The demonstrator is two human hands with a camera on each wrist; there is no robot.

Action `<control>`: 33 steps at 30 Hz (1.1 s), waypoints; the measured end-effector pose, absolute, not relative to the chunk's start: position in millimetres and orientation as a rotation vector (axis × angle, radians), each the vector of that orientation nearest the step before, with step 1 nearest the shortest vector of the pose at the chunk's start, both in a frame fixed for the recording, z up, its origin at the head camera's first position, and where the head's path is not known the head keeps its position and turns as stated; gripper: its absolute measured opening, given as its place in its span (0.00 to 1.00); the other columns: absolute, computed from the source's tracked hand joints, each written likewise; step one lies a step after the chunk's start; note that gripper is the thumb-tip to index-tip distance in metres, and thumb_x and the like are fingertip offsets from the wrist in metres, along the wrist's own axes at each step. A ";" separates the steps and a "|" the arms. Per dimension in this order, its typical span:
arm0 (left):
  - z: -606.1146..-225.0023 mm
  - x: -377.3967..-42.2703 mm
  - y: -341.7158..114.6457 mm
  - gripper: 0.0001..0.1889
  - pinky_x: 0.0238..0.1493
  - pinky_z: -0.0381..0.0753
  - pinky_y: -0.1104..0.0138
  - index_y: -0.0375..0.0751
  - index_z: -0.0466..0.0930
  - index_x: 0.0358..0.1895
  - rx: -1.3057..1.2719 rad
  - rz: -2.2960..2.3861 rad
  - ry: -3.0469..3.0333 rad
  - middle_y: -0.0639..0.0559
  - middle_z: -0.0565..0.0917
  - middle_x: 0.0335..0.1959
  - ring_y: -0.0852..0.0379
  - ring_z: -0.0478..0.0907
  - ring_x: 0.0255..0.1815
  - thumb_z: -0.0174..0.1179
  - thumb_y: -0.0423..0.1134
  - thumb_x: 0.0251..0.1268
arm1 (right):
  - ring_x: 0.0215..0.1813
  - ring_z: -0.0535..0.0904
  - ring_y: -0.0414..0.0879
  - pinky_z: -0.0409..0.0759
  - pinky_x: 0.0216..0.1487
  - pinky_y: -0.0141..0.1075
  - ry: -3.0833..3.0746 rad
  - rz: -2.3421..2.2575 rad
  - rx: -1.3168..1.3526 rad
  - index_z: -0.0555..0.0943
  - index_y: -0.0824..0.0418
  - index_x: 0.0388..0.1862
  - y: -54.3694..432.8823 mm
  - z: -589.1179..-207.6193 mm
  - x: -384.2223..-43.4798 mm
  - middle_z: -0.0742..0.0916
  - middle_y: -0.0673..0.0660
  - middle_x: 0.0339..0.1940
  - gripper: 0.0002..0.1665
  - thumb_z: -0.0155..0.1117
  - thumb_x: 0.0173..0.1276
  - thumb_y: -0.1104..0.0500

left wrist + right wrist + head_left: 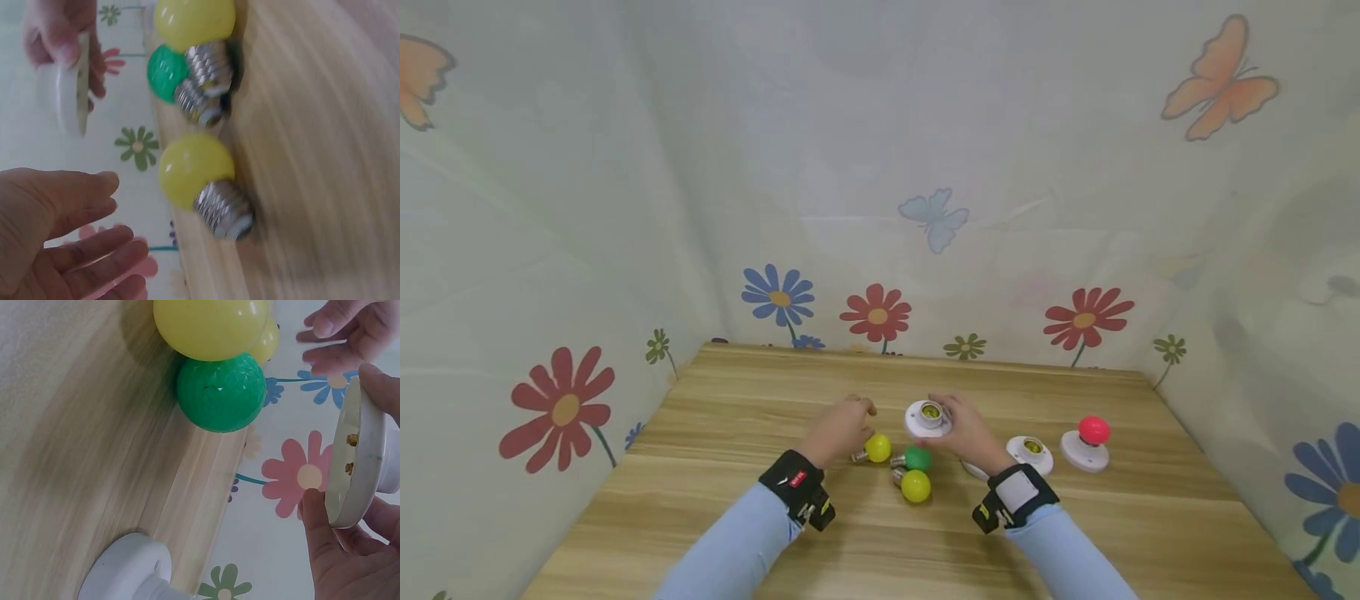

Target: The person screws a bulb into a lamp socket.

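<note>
At lower centre, the right hand (968, 433) pinches the socket (929, 423) by its rim, best held steady, mouth clear, while the left hand (841, 429), apparently empty, spreads loosely near a bulb (877, 448).

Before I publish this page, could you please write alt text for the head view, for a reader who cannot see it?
A person's right hand holds a white lamp socket above a wooden table, while the empty left hand hovers near two yellow bulbs and a green bulb. On the right stand more white sockets, one with a red bulb.
</note>
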State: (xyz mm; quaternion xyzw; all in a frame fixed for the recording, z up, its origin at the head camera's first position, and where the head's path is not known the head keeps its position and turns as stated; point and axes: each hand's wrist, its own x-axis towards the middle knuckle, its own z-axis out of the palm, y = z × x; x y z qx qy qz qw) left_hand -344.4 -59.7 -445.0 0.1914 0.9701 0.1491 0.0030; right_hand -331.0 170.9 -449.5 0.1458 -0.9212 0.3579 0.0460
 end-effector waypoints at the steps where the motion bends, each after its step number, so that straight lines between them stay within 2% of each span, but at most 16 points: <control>1: -448.9 -344.9 -54.5 0.19 0.49 0.82 0.61 0.42 0.79 0.56 0.631 0.442 3.051 0.45 0.80 0.51 0.53 0.80 0.46 0.64 0.43 0.64 | 0.61 0.74 0.55 0.71 0.65 0.53 -2.814 1.090 0.445 0.71 0.63 0.67 171.7 -450.0 -330.7 0.77 0.60 0.59 0.47 0.79 0.50 0.51; 5: -462.5 -345.2 -42.3 0.24 0.52 0.81 0.61 0.44 0.77 0.60 0.684 0.344 3.018 0.46 0.80 0.54 0.53 0.79 0.51 0.66 0.45 0.61 | 0.62 0.74 0.55 0.71 0.64 0.54 -2.815 1.115 0.441 0.71 0.62 0.67 173.2 -450.9 -328.6 0.78 0.59 0.59 0.48 0.80 0.48 0.49; 8: -468.7 -342.9 -39.9 0.24 0.52 0.81 0.61 0.43 0.77 0.60 0.702 0.317 2.995 0.46 0.81 0.53 0.52 0.79 0.51 0.67 0.43 0.60 | 0.62 0.74 0.55 0.71 0.65 0.53 -2.823 1.139 0.429 0.71 0.61 0.67 172.9 -452.3 -327.4 0.77 0.59 0.60 0.49 0.81 0.47 0.49; 15: -478.1 -342.2 -40.2 0.23 0.45 0.80 0.64 0.41 0.79 0.57 0.692 0.426 2.978 0.46 0.81 0.48 0.56 0.78 0.42 0.69 0.40 0.57 | 0.63 0.73 0.55 0.70 0.66 0.54 -2.820 1.170 0.397 0.71 0.61 0.67 172.6 -453.2 -323.8 0.78 0.59 0.61 0.48 0.81 0.48 0.51; 20: -480.1 -351.4 -43.3 0.22 0.42 0.80 0.62 0.39 0.78 0.54 0.553 0.682 3.001 0.48 0.81 0.44 0.56 0.77 0.38 0.70 0.39 0.55 | 0.62 0.74 0.55 0.71 0.65 0.53 -2.818 1.165 0.408 0.71 0.61 0.67 172.6 -454.1 -323.8 0.78 0.59 0.61 0.48 0.80 0.48 0.50; 22: -471.4 -352.1 -42.7 0.23 0.44 0.81 0.60 0.40 0.77 0.55 0.515 0.850 3.019 0.48 0.81 0.46 0.54 0.77 0.41 0.70 0.40 0.56 | 0.62 0.74 0.55 0.71 0.65 0.53 -2.818 1.166 0.420 0.71 0.62 0.67 172.8 -454.5 -324.3 0.78 0.60 0.60 0.48 0.81 0.48 0.49; 25: -449.1 -347.1 -37.1 0.25 0.54 0.80 0.57 0.42 0.74 0.59 0.558 1.198 3.002 0.47 0.79 0.54 0.52 0.77 0.50 0.68 0.43 0.60 | 0.61 0.74 0.54 0.72 0.64 0.54 -2.816 1.177 0.431 0.71 0.62 0.67 173.4 -455.0 -324.6 0.78 0.60 0.60 0.49 0.80 0.48 0.49; 29: -421.5 -335.0 -24.0 0.27 0.63 0.74 0.53 0.43 0.69 0.64 0.803 1.727 2.797 0.49 0.76 0.60 0.48 0.74 0.60 0.64 0.43 0.64 | 0.60 0.75 0.53 0.72 0.63 0.54 -2.805 1.208 0.429 0.71 0.62 0.67 173.2 -454.0 -324.7 0.78 0.58 0.58 0.49 0.80 0.48 0.48; 33: -414.3 -327.8 -12.2 0.26 0.64 0.71 0.49 0.43 0.67 0.65 1.051 1.895 2.657 0.49 0.75 0.62 0.47 0.73 0.63 0.62 0.40 0.65 | 0.60 0.75 0.53 0.72 0.64 0.54 -2.801 1.224 0.413 0.73 0.59 0.66 171.0 -450.9 -323.6 0.78 0.57 0.57 0.47 0.81 0.47 0.47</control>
